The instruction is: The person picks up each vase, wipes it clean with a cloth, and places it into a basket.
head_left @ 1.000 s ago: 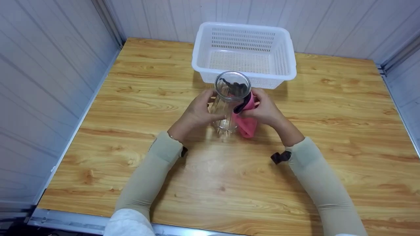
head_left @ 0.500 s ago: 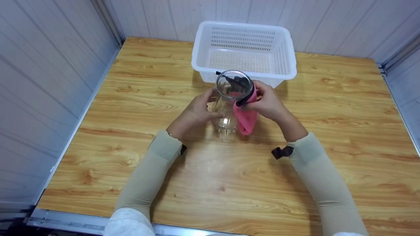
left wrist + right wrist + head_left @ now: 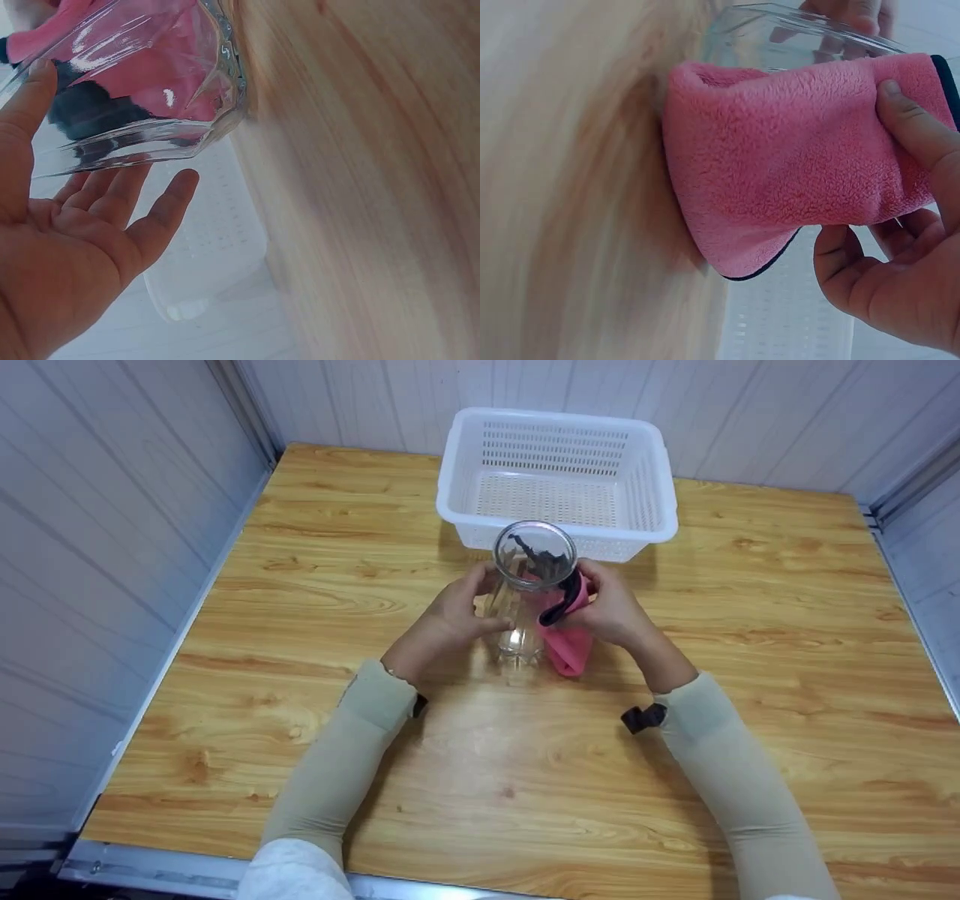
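Note:
A clear glass vase (image 3: 511,611) stands upright on the table, its round rim toward the head camera. My left hand (image 3: 448,619) holds its left side, thumb in front and fingers behind; in the left wrist view the thumb of that hand (image 3: 71,259) lies against the glass. On the other side, my right hand (image 3: 619,611) grips a folded pink cloth (image 3: 568,649) with dark edging. The cloth lies along the vase's outer right side. In the right wrist view the thumb presses the fluffy cloth (image 3: 780,150), and the fingers are partly hidden behind it.
Close behind the vase stands a white plastic basket (image 3: 555,531) with slotted walls. The wood-grain tabletop (image 3: 510,780) spreads around the hands. Pale panel walls (image 3: 360,405) rise at the back and both sides.
My right hand slid the cloth up toward the vase's rim, then back down its side. The left hand and the vase have stayed nearly in place.

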Demonstrator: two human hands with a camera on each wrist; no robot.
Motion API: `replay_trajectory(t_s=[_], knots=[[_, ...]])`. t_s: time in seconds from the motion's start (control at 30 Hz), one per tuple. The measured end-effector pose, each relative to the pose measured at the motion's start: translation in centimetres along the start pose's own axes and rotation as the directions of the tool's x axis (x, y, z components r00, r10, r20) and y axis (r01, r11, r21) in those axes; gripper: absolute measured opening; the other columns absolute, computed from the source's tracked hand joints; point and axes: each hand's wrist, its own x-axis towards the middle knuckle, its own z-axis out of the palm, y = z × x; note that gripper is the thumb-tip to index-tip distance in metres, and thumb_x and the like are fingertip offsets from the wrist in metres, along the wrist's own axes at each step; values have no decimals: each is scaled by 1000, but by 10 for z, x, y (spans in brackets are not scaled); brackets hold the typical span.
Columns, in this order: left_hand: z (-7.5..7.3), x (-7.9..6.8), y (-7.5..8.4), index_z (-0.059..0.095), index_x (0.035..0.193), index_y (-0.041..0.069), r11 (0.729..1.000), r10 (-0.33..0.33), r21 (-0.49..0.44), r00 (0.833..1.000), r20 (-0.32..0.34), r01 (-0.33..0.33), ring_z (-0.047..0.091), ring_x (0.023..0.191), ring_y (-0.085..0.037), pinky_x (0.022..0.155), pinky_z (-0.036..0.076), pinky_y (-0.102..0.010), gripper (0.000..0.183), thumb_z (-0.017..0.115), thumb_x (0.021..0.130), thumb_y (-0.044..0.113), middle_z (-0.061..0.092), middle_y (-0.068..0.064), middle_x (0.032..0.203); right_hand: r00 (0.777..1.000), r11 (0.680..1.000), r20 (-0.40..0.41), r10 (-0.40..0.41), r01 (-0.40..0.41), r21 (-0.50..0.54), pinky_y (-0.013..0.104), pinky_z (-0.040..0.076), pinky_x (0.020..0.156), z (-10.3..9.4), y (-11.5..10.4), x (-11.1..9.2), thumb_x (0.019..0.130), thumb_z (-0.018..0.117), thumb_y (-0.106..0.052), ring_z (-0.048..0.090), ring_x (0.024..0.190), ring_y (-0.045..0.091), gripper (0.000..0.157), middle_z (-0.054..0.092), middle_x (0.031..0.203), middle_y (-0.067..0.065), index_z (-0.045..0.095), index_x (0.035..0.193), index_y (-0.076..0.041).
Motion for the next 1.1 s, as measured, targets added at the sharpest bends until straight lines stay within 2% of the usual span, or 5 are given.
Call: replay_trajectory(t_s=[0.37, 0.63, 0.87, 1.0, 1.1], knots=[[1, -3, 0, 40, 134, 19, 999, 28, -18, 1000, -1, -28, 43, 136, -18, 117, 34, -35, 64, 77, 82, 25, 49, -6, 144, 999, 998, 31, 36, -34, -54, 20, 52, 74, 7, 19, -1, 61, 89, -6, 61, 88, 18, 61, 68, 104, 13, 62, 116, -5], [3, -2, 1, 40, 134, 19, 1000, 21, -15, 1000, 6, -20, 41, 138, -19, 118, 33, -36, 63, 76, 83, 24, 47, -5, 146, 998, 997, 49, 40, -37, -65, 30, 52, 85, 8, 19, -5, 63, 87, -5, 61, 97, 23, 67, 64, 113, 14, 57, 123, -6], [2, -1, 1, 41, 135, 20, 999, 11, -33, 1000, 16, -11, 39, 139, -20, 118, 32, -36, 62, 75, 84, 22, 45, -4, 147, 999, 999, 6, 38, -38, 19, 26, 49, 80, 1, 5, -5, 64, 87, -6, 55, 97, 18, 62, 65, 109, 10, 61, 121, -7], [1, 0, 2, 42, 137, 20, 1000, 9, -23, 1000, 14, -9, 40, 138, -23, 116, 37, -38, 63, 75, 83, 21, 41, -2, 148, 999, 996, -41, -16, 20, 90, 21, 48, 71, -4, -14, -8, 65, 86, -5, 54, 88, 12, 55, 65, 98, -2, 64, 115, -3], [0, 1, 3, 43, 138, 22, 1000, -6, 13, 1000, 2, 6, 39, 136, -25, 113, 40, -41, 64, 76, 83, 24, 37, -2, 145, 999, 991, -27, -47, 50, 126, 19, 50, 70, -8, -34, -14, 69, 82, -2, 55, 83, 9, 52, 63, 94, -9, 61, 117, 2]])
